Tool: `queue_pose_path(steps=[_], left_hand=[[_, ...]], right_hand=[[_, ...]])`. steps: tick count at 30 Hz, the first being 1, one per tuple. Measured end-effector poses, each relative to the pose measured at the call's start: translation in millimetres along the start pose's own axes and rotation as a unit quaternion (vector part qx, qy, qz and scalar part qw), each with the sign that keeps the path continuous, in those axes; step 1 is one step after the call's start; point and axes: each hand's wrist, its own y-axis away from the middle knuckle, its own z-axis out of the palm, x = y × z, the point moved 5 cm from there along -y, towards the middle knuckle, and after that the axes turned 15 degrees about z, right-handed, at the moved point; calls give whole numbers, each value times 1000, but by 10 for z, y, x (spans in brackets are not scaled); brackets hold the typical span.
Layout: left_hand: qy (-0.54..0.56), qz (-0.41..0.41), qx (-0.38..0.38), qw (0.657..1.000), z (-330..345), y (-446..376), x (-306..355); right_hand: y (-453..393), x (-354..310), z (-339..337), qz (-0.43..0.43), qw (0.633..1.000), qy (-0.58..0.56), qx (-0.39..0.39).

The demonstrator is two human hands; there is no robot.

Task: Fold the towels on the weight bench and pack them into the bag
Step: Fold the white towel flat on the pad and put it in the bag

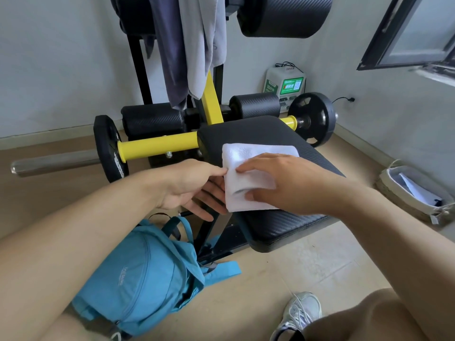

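A black padded bench with yellow bars fills the corner of a small room, 2 more towels, 1 dark and 1 grey, draped over its upright frame, apparently awaiting their turn. On the floor just beside the bench's near left leg lies a blue bag, seemingly set close so packing takes only a short reach; whether its zip is open cannot be told. A white towel, already folded to a compact rectangle, sits on the pad's near left edge, partly overhanging it. The right hand rests on top, thumb curled round the towel's near fold, likely to keep the layers from springing apart. The left hand comes in from the side, thumb against the towel's left edge and straight fingers slipped beneath, apparently supporting the overhang. The hold suggests folding of this 1 towel is about finished.
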Motion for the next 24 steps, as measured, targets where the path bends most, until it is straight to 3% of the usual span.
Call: queue_pose_path(steps=[6, 12, 16, 21, 23, 24], left_hand=[[1, 6, -19, 1000, 34, 13, 17], [-7, 15, -17, 1000, 104, 6, -1], [-6, 19, 2, 1000, 159, -14, -16], [-37, 36, 15, 999, 182, -3, 19], [-26, 49, 58, 997, 110, -7, 63], [-9, 61, 95, 994, 51, -11, 96]], right_hand=[[-13, 75, -75, 16, 996, -67, 62], [49, 9, -28, 31, 998, 46, 27], [18, 20, -33, 31, 998, 42, 37], [-41, 134, -205, 35, 984, -114, 135], [-56, 292, -364, 98, 949, -246, 168], [-43, 394, -433, 137, 910, -348, 177]])
